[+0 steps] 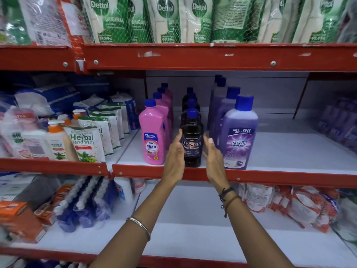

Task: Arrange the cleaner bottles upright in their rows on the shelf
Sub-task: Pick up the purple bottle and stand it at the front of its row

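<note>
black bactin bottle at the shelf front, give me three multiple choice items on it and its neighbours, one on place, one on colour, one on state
1. Where does the black Bactin bottle stand?
A. Between the pink Shakti bottle and the purple Bactin bottle
B. Left of the pink bottle
C. On the shelf below

2. What colour are the caps on all three front bottles?
A. White
B. Blue
C. Orange

3. How do the hands stand to the black bottle?
A. Left hand and right hand are open, one on each side of it
B. One hand lifts it by the cap
C. Both hands hold the pink bottle

Key: 1 A, it heads the middle of the three rows. 2 B, each front bottle has a blue cap. 3 A, both palms face the upright bottle with fingers spread, not closed round it.
</note>
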`<state>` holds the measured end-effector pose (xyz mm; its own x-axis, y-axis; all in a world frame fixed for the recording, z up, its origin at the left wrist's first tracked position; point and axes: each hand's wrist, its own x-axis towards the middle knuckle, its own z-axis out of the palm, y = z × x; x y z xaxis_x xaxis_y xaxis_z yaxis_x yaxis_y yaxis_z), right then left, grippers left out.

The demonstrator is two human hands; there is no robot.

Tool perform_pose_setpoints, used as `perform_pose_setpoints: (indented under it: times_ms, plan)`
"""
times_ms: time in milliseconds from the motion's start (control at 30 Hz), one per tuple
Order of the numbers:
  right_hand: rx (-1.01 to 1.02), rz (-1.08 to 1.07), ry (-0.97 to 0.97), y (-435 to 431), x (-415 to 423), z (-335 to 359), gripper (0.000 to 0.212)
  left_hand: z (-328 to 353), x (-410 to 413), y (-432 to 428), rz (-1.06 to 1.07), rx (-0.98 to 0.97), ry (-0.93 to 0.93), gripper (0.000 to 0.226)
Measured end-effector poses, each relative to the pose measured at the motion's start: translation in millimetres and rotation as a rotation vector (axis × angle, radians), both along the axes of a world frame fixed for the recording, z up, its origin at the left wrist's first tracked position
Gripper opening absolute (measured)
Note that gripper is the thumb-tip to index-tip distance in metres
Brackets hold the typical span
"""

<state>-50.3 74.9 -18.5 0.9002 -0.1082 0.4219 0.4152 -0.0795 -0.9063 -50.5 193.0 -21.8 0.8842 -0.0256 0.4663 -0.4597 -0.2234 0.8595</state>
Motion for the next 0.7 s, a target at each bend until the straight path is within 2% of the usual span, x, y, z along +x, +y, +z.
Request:
perform_pose_setpoints:
  times_ms: [333,400,500,567,633,700]
  plan:
    - [0.079,-0.008,0.007,1.4,-23.4,1.0,0.046,-5.7,-14.8,9.4,-0.038,0.041,0.015,0.078]
    - [0.088,-0.027,0.022,1.7,-22.5,-0.2,0.053,-4.5,-14.9,13.0,-0.064,0.047,0.034,0.081]
    - [0.057,-0.252,-0.068,10.7,-29.3,-3.0,0.065,-6.4,-18.2,22.3,0.011,-0.042,-0.037,0.083]
    - [0.058,-0.344,-0.231,24.5,-39.5,-0.8,0.057,-4.2,-16.6,36.0,0.143,-0.183,-0.117,0.081]
    - [0.046,-0.236,-0.33,43.9,-44.7,2.3,0.051,3.4,-9.0,55.7,0.233,-0.32,-0.145,0.083]
    - [0.004,-0.038,-0.286,66.7,-43.3,7.2,0.053,11.9,2.7,74.2,0.227,-0.38,-0.102,0.095]
